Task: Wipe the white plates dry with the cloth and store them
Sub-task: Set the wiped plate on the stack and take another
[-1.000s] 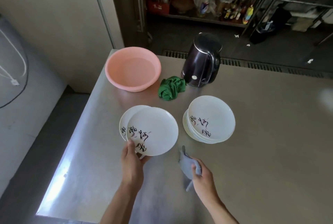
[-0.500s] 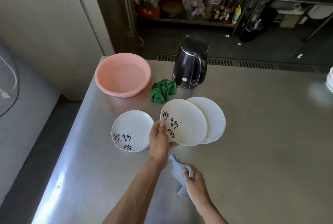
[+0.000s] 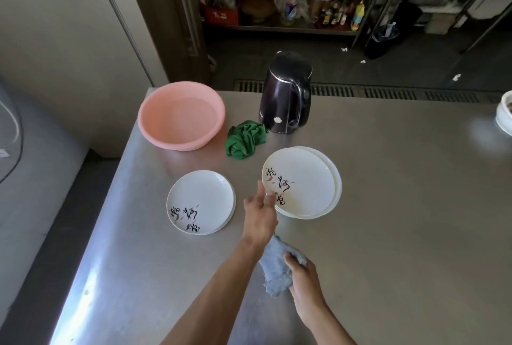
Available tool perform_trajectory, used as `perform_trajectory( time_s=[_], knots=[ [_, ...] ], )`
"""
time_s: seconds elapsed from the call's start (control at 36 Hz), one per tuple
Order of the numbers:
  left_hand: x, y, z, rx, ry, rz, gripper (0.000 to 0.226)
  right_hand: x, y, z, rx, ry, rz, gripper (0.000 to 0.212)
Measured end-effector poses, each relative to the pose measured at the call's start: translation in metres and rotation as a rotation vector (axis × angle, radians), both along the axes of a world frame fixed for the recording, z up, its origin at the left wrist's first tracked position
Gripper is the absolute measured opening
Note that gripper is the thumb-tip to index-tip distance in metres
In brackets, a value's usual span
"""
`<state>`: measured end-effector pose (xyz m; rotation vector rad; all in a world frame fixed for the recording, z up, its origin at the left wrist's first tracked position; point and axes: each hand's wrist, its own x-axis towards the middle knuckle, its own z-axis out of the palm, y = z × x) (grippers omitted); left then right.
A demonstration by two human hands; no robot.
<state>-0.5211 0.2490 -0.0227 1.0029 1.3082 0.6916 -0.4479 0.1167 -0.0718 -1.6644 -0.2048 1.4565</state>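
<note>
One basin (image 3: 155,123), one kettle (image 3: 282,100), green cloth (image 3: 245,141), grey cloth (image 3: 275,272), one loose plate (image 3: 202,195), one stack (image 3: 307,178).

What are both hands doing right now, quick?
Left hand: fingers at the rim of the top plate; gripping or just touching, cannot tell.
Right hand: closed, holding the grey-blue cloth.

Left plate (image 3: 201,202): black brush characters are painted in a slanting row near the rim, too loosely stroked to be read with certainty.
Top plate (image 3: 302,178): characters of the same kind are painted by the left rim and are equally uncertain.
Kettle (image 3: 285,95): a small round white sticker (image 3: 278,120) is fixed low on the body, with print too small to be read.
Red box (image 3: 221,14): white marks are seen on the front but cannot be read.
Bottle (image 3: 289,10): a blue label is carried, and no word can be made out.
</note>
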Motion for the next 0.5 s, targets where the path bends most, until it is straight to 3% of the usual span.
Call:
perform_trajectory(
  time_s=[0.11, 0.22, 0.31, 0.39, 0.5],
  knots=[
    [0.002, 0.002, -0.009, 0.051, 0.247, -0.238, 0.057, -0.003, 0.003, 0.006, 0.046, 0.150, -0.071, 0.024],
    [-0.010, 0.000, -0.012, 0.060, 0.332, -0.390, 0.065, -0.005, 0.009, 0.016, 0.112, 0.299, -0.151, 0.038],
    [-0.033, -0.002, -0.012, 0.119, 0.250, -0.313, 0.053, -0.008, 0.017, 0.031, 0.187, 0.427, -0.142, 0.049],
    [-0.065, -0.011, -0.007, 0.145, 0.192, -0.233, 0.023, -0.003, 0.024, 0.037, 0.251, 0.593, -0.158, 0.053],
    [-0.108, -0.025, -0.001, -0.156, -0.009, -0.217, 0.029, 0.003, 0.034, 0.054, 0.394, 0.717, -0.029, 0.066]
  ],
)
